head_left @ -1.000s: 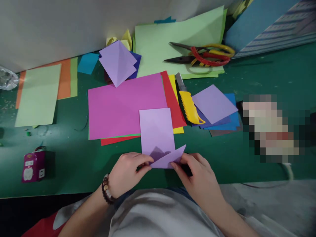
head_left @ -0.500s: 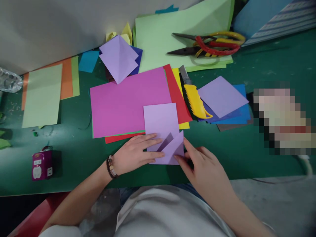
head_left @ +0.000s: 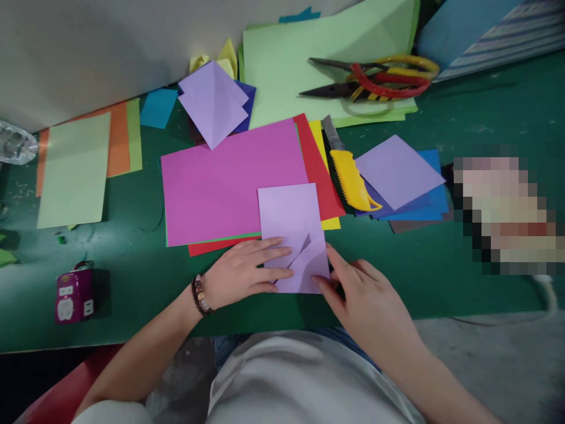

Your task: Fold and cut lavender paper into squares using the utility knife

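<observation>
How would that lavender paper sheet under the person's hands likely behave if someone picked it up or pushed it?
The lavender paper sheet looks thin and light, so it would probably droop if lifted by one edge. Its folded flap may spring up if the left hand lifts. Pushed, it would likely slide easily across the green mat.

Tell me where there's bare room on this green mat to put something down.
Bare mat lies right of the right hand, below the blue paper. Another patch lies between the pale green sheet and the magenta sheet, above the small purple box. It's crowded around the yellow utility knife.
</observation>
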`<state>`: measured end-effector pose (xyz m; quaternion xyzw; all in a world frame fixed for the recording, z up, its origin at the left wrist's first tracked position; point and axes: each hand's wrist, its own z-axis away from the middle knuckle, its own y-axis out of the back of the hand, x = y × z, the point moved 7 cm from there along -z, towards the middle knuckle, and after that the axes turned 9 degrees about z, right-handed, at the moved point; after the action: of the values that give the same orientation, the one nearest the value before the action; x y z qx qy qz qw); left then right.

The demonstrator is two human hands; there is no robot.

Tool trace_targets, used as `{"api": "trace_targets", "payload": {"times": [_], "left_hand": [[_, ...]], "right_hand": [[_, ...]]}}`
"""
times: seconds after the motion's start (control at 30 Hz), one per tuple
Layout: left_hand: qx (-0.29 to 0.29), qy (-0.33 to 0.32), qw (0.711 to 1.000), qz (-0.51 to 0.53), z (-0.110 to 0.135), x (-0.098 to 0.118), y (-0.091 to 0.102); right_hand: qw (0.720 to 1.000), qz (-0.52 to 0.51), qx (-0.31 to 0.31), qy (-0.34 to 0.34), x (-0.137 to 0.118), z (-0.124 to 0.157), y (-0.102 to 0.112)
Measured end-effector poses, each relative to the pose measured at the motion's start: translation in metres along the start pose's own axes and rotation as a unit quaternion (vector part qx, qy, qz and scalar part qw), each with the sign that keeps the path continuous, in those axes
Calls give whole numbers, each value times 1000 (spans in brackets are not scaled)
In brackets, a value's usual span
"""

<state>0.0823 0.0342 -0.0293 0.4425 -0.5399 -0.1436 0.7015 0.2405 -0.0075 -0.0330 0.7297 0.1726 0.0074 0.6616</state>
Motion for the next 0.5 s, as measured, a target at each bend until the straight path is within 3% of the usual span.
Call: {"api": "trace_targets", "payload": {"times": [0.5], "left_hand": [[-12,0,1000,-10,-1,-1,-1]], "right_hand": [[1000,0,8,2,0,-2,1]]}}
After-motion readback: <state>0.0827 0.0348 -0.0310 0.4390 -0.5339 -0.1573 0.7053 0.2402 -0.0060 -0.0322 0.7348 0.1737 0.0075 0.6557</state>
